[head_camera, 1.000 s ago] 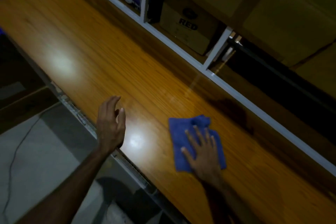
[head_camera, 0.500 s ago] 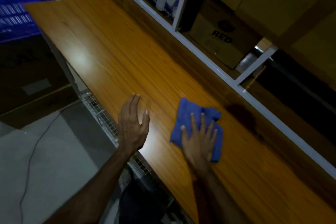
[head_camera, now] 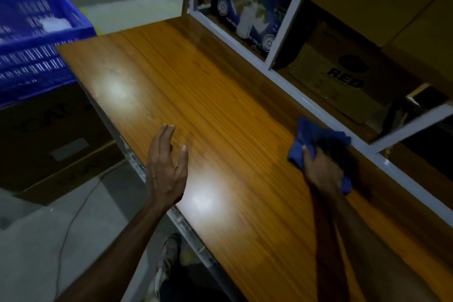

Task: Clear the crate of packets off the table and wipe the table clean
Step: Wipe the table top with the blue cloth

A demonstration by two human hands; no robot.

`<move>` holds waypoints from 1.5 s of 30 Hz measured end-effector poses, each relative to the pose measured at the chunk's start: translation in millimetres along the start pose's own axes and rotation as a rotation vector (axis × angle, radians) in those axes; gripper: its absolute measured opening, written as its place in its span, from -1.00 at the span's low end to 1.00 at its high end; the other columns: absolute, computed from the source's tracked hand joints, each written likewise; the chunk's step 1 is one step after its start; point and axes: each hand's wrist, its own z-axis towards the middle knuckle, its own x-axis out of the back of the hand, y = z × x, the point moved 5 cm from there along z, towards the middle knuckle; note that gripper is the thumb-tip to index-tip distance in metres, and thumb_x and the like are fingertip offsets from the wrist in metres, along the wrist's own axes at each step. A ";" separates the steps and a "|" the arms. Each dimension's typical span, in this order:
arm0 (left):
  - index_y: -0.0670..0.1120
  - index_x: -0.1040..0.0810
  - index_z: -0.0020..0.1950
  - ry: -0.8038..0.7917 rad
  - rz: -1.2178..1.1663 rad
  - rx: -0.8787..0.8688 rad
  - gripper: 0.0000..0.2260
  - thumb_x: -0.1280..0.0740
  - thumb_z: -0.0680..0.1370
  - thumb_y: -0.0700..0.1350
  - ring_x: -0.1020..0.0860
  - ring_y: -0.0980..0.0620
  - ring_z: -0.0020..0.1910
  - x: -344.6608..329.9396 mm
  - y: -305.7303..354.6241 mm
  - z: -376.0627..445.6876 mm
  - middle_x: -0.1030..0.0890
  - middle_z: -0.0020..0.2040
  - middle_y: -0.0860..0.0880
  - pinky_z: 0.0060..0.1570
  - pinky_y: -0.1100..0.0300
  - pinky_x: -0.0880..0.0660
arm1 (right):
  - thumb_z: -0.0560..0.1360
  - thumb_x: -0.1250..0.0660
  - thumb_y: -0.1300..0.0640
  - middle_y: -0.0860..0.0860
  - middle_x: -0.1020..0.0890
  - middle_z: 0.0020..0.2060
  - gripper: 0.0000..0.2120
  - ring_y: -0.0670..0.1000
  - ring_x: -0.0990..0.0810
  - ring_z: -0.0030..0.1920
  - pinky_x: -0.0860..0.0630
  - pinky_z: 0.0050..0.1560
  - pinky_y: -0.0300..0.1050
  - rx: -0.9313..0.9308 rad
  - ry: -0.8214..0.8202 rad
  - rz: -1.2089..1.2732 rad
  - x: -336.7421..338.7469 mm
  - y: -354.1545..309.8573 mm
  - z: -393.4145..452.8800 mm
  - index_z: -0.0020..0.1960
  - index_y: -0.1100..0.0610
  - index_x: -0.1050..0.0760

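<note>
Head view: A person's right hand (head_camera: 323,169) is pressing a bunched blue cloth (head_camera: 316,137) against the wooden surface (head_camera: 208,110), fingers clenched around it, just beside the white shelf frame (head_camera: 318,105) at the back edge. The left hand (head_camera: 166,169) is hovering above the front edge, fingers released and holding nothing. The blue crate (head_camera: 36,41) is sitting off the surface, on a cardboard box (head_camera: 49,135). The cloth risks snagging the frame, leaving the back strip unwiped.

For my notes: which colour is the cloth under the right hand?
Blue. The cloth shows best in the head view, under the right hand on the table.
</note>
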 end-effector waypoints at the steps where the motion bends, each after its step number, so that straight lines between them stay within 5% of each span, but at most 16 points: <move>1: -0.04 -0.31 0.63 0.001 0.008 0.002 -0.52 -0.19 0.73 0.09 -0.34 -0.05 0.57 2.1 -5.9 9.0 -0.31 0.61 -0.05 0.35 -0.26 -0.49 | 0.66 0.14 -0.39 0.24 -0.64 0.07 -0.31 0.19 -0.60 0.02 -0.51 0.16 0.12 -0.058 -0.004 0.043 4.1 -14.1 13.6 0.17 0.13 -0.50; 2: -0.05 -0.31 0.63 0.006 0.014 0.011 -0.51 -0.20 0.73 0.09 -0.32 -0.04 0.59 3.7 -11.1 15.9 -0.31 0.62 -0.05 0.37 -0.27 -0.48 | 0.67 0.13 -0.37 0.23 -0.64 0.03 -0.31 0.20 -0.61 -0.02 -0.53 0.16 0.14 -0.095 0.014 0.045 3.4 -29.1 21.6 0.14 0.16 -0.52; 4: -0.05 -0.31 0.63 0.020 0.017 0.030 -0.51 -0.21 0.73 0.08 -0.31 -0.04 0.61 6.1 -18.3 21.1 -0.30 0.63 -0.04 0.39 -0.28 -0.46 | 0.67 0.14 -0.38 0.24 -0.58 0.29 -0.31 0.28 -0.57 0.23 -0.41 0.36 0.26 -0.062 0.079 -0.041 -12.3 -59.8 17.2 0.43 0.08 -0.44; 6: -0.06 -0.33 0.63 0.036 0.016 0.025 -0.52 -0.21 0.72 0.07 -0.31 -0.04 0.61 8.0 -20.3 23.4 -0.32 0.63 -0.03 0.38 -0.29 -0.45 | 0.66 0.18 -0.40 0.15 -0.27 0.62 -0.32 0.31 -0.28 0.55 -0.13 0.55 0.33 0.060 0.104 -0.122 -37.2 -98.7 -12.8 0.67 -0.11 -0.09; 10: -0.08 -0.39 0.58 0.071 0.020 0.037 -0.54 -0.22 0.71 0.06 -0.39 -0.08 0.55 14.9 -25.2 35.9 -0.42 0.57 -0.08 0.33 -0.30 -0.48 | 0.66 0.11 -0.38 0.04 0.07 0.70 -0.33 0.26 0.03 0.67 0.02 0.62 0.34 0.284 0.084 -0.120 -77.9 -192.4 -114.9 0.70 -0.17 0.11; 13: -0.08 -0.41 0.57 0.070 0.055 0.038 -0.54 -0.22 0.71 0.07 -0.43 -0.10 0.51 25.6 -39.8 60.7 -0.45 0.54 -0.09 0.30 -0.27 -0.51 | 0.66 0.01 -0.35 0.04 -0.01 0.70 -0.33 0.27 0.04 0.68 -0.02 0.61 0.37 0.472 0.104 -0.127 -94.9 -238.9 -160.7 0.70 -0.14 0.00; 16: -0.12 -0.40 0.57 0.042 0.103 0.044 -0.53 -0.22 0.71 0.07 -0.42 -0.12 0.51 38.9 -58.4 95.2 -0.43 0.54 -0.12 0.32 -0.26 -0.50 | 0.64 0.04 -0.42 0.03 -0.01 0.70 -0.30 0.25 0.03 0.68 0.01 0.61 0.37 0.484 0.093 -0.129 -86.1 -246.7 -119.4 0.70 -0.17 0.01; 19: -0.12 -0.37 0.59 0.015 0.133 0.055 -0.52 -0.22 0.72 0.07 -0.39 -0.11 0.53 46.2 -69.4 121.4 -0.40 0.55 -0.12 0.35 -0.25 -0.49 | 0.61 0.17 -0.47 0.04 0.03 0.71 -0.26 0.26 0.03 0.67 0.04 0.62 0.36 0.344 0.056 -0.128 -70.9 -248.2 -29.4 0.70 -0.17 0.04; 23: -0.13 -0.37 0.59 0.030 0.165 0.044 -0.52 -0.23 0.71 0.05 -0.37 -0.11 0.54 48.7 -77.9 139.2 -0.38 0.56 -0.13 0.37 -0.24 -0.48 | 0.59 0.14 -0.50 0.09 -0.10 0.68 -0.24 0.36 -0.26 0.57 -0.21 0.50 0.42 0.128 0.059 -0.005 -48.2 -257.4 95.5 0.67 -0.14 -0.07; 26: -0.13 -0.38 0.59 0.044 0.194 0.064 -0.52 -0.24 0.70 0.03 -0.38 -0.08 0.54 48.3 -81.1 138.2 -0.39 0.56 -0.12 0.38 -0.21 -0.48 | 0.55 0.15 -0.54 0.10 -0.15 0.67 -0.18 0.39 -0.15 0.60 -0.21 0.45 0.51 0.054 0.053 0.084 -50.0 -289.3 125.9 0.66 -0.12 -0.12; 31: -0.12 -0.41 0.55 0.104 0.216 0.122 -0.55 -0.19 0.71 0.04 -0.45 -0.12 0.48 59.4 -87.8 162.7 -0.46 0.50 -0.15 0.35 -0.23 -0.49 | 0.62 0.11 -0.44 0.08 -0.03 0.70 -0.25 0.29 0.02 0.67 0.11 0.60 0.38 0.375 0.083 0.007 -85.1 -388.7 7.0 0.70 -0.10 0.00; 35: -0.15 -0.42 0.55 0.140 0.258 0.138 -0.57 -0.19 0.73 0.02 -0.46 -0.12 0.48 73.9 -108.9 193.8 -0.48 0.49 -0.17 0.34 -0.21 -0.51 | 0.66 0.09 -0.38 0.05 0.13 0.70 -0.29 0.22 0.23 0.68 0.14 0.61 0.35 0.693 0.029 -0.039 -105.8 -427.3 -82.6 0.71 -0.11 0.10; 38: -0.16 -0.42 0.55 0.146 0.276 0.119 -0.56 -0.20 0.72 0.02 -0.45 -0.12 0.49 75.7 -112.3 202.2 -0.48 0.49 -0.16 0.34 -0.22 -0.50 | 0.65 0.10 -0.42 0.02 0.06 0.70 -0.29 0.20 0.19 0.68 0.10 0.62 0.34 0.786 0.022 -0.057 -98.6 -420.5 -52.6 0.71 -0.14 0.06; 45: -0.11 -0.34 0.62 0.137 0.297 0.115 -0.50 -0.18 0.71 0.05 -0.35 -0.10 0.56 75.6 -112.9 204.2 -0.37 0.58 -0.13 0.44 -0.22 -0.39 | 0.62 0.14 -0.44 0.13 -0.19 0.65 -0.28 0.35 -0.17 0.60 0.05 0.57 0.40 0.316 0.013 -0.090 -57.8 -374.0 176.3 0.66 -0.11 -0.13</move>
